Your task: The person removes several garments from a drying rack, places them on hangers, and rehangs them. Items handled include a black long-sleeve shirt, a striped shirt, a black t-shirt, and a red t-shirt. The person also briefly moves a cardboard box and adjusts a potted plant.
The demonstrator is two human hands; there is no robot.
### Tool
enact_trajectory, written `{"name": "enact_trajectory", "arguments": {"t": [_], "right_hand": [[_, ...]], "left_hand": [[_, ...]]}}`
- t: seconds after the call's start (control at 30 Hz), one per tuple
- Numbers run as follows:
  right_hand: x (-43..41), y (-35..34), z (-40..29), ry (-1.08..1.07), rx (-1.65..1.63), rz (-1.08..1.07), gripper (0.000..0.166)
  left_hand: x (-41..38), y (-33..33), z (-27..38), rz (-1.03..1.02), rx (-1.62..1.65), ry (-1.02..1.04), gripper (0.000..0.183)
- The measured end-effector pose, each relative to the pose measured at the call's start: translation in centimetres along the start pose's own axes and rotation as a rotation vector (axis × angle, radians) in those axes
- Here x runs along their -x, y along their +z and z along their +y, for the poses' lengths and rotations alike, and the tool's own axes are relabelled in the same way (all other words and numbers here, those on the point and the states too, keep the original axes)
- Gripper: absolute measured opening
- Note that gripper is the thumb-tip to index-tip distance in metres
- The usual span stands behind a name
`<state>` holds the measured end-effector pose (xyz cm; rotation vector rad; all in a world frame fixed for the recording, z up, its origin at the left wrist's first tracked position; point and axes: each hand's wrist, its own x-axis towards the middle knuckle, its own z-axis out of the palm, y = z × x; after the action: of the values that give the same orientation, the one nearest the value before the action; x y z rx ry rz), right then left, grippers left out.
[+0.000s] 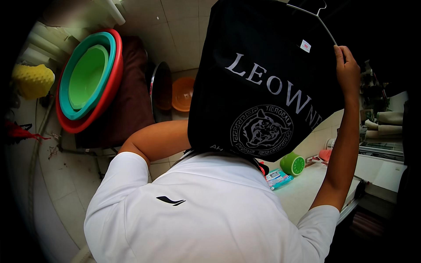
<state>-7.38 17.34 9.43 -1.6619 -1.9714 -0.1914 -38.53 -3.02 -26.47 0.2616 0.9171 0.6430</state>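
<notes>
A black T-shirt [213, 75] with pale printed letters and an animal-head emblem hangs spread out in front of me. A thin white clothes hanger [325, 28] shows at its upper right, its hook pointing up. My right hand [348, 67] is raised and pinches the end of the hanger's arm beside the fabric. A small white label [305, 46] sits on the shirt near the hanger. My left forearm [167, 133] passes behind the shirt, which hides my left hand.
Nested red [117, 65], teal [67, 88] and green basins [87, 77] rest at left by a dark brown cloth [133, 92]. An orange basin [182, 93] stands beyond. At right, a green plastic container [292, 164] lies tipped beside a blue packet [279, 178] on a pale surface [304, 194].
</notes>
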Motion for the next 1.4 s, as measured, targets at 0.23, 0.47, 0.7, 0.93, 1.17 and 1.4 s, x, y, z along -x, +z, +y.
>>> {"name": "enact_trajectory", "arguments": {"t": [0.23,0.47,0.7,0.93,1.17,1.4], "right_hand": [[-0.6,-3.5,0.0,-0.018,-0.074,0.018,0.037],[0.1,-6.7,0.2,0.062,-0.335,-0.184,0.036],[0.4,-9.4,-5.7,0.107,-0.586,-0.305,0.035],[-6.1,-11.2,-9.2,-0.166,-0.624,-0.387,0.054],[-9.3,-11.4,-11.5,-0.181,-0.566,-0.193,0.036],[-7.5,-8.9,-12.7,-0.153,-0.724,-0.309,0.035]], "left_hand": [[2.0,2.6,6.9,-0.105,-0.083,0.081,0.062],[6.2,3.8,20.0,-0.104,-0.249,0.193,0.063],[8.8,8.0,28.4,0.464,-0.829,1.419,0.064],[12.0,26.0,22.6,0.241,-1.249,2.196,0.067],[-0.4,9.5,13.7,-0.313,-2.318,0.065,0.044],[14.9,24.1,26.4,0.403,-1.306,1.978,0.047]]}}
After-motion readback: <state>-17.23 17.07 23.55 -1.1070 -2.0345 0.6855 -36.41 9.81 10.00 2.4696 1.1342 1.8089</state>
